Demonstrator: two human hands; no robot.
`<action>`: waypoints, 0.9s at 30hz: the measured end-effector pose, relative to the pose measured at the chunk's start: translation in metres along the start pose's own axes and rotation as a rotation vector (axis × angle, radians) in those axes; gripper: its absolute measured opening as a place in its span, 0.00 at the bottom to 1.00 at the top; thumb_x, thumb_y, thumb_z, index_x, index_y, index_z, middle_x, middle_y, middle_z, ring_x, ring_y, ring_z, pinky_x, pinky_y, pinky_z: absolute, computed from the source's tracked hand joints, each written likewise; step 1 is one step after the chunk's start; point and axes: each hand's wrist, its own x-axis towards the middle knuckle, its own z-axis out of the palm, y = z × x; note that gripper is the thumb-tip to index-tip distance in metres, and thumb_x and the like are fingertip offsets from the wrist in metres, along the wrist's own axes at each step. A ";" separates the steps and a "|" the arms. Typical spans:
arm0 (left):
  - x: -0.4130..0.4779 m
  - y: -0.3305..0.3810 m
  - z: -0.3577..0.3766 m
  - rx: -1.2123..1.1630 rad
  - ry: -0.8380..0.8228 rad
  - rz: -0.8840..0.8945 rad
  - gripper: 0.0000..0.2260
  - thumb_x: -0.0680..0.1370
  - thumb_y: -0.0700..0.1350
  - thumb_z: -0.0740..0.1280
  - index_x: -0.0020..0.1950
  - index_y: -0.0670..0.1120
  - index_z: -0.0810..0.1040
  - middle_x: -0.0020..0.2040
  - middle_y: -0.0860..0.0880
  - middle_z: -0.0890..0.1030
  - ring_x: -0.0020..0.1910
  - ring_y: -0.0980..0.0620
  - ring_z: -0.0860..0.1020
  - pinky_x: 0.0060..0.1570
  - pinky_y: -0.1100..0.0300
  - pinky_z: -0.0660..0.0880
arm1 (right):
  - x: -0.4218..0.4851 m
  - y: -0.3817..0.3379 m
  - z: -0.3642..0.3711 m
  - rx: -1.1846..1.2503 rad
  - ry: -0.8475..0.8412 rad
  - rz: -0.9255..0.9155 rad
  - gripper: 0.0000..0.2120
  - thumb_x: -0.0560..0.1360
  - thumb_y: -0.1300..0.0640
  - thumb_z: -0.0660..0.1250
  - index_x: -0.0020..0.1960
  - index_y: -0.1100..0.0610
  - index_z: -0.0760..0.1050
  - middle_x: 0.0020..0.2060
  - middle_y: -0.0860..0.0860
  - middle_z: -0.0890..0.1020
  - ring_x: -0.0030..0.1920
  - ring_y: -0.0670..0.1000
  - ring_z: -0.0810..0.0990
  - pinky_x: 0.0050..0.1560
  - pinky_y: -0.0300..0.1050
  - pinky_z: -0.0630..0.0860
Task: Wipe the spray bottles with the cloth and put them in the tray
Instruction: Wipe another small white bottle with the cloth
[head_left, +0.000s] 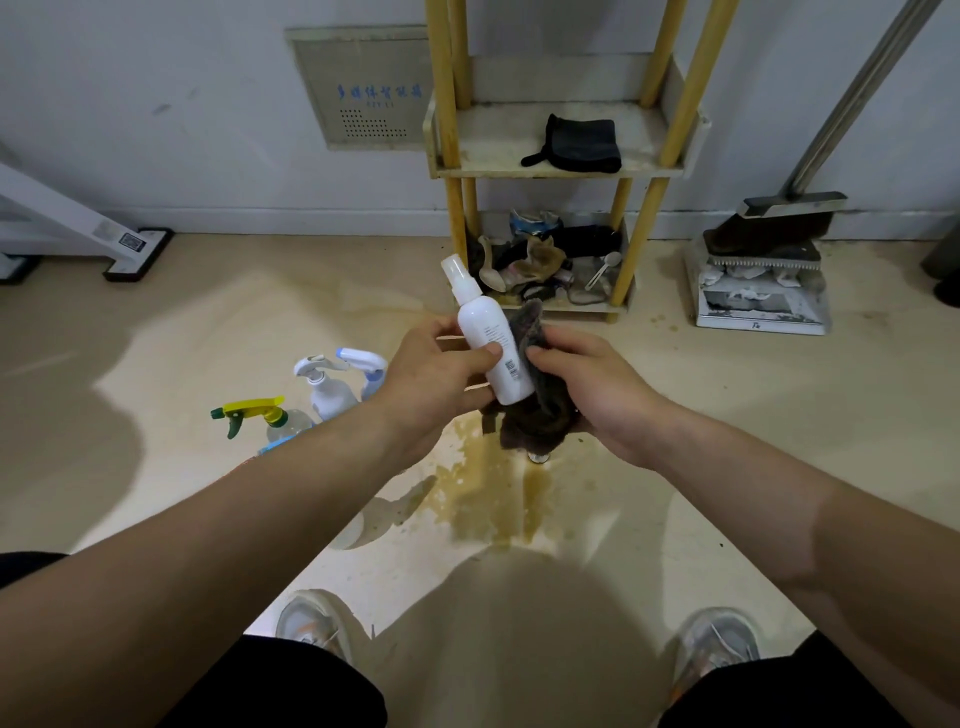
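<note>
Stained floor (493, 499), frame centre | left hand (434, 366) grips white spray bottle (488, 332); right hand (592, 387) clutches cloth (530, 423) | risk: tilted bottle may slip from the single-hand grip under wiping pressure.

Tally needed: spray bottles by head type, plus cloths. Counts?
White mist bottle: 1
Trigger bottles: 3 (yellow-trigger bottle, white-trigger bottle, blue-trigger bottle)
Cloths: 2 (brown cloth, black cloth)
Total: 6

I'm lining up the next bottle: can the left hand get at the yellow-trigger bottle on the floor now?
Probably not yet: the left hand grips the white spray bottle. The way itself looks free, since the yellow-trigger bottle stands on open floor to its left.
</note>
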 end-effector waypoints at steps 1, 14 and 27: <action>0.001 -0.001 -0.001 -0.027 -0.004 -0.012 0.18 0.79 0.34 0.69 0.68 0.39 0.70 0.61 0.38 0.79 0.54 0.42 0.84 0.51 0.47 0.83 | 0.000 0.001 -0.001 0.048 -0.015 0.030 0.13 0.83 0.57 0.59 0.61 0.50 0.81 0.54 0.53 0.85 0.58 0.59 0.83 0.63 0.65 0.76; 0.001 0.005 -0.003 0.156 -0.090 0.005 0.15 0.77 0.42 0.73 0.63 0.45 0.78 0.56 0.48 0.82 0.49 0.54 0.82 0.44 0.58 0.80 | -0.003 0.000 -0.012 0.330 -0.052 0.028 0.13 0.81 0.62 0.63 0.64 0.57 0.79 0.57 0.56 0.85 0.55 0.56 0.84 0.56 0.52 0.80; 0.006 0.031 -0.020 -0.091 -0.035 -0.001 0.08 0.80 0.35 0.67 0.59 0.40 0.77 0.57 0.41 0.83 0.48 0.46 0.86 0.47 0.59 0.83 | 0.003 -0.007 -0.024 0.348 -0.015 0.109 0.17 0.79 0.54 0.69 0.65 0.60 0.77 0.57 0.64 0.83 0.55 0.65 0.84 0.60 0.65 0.78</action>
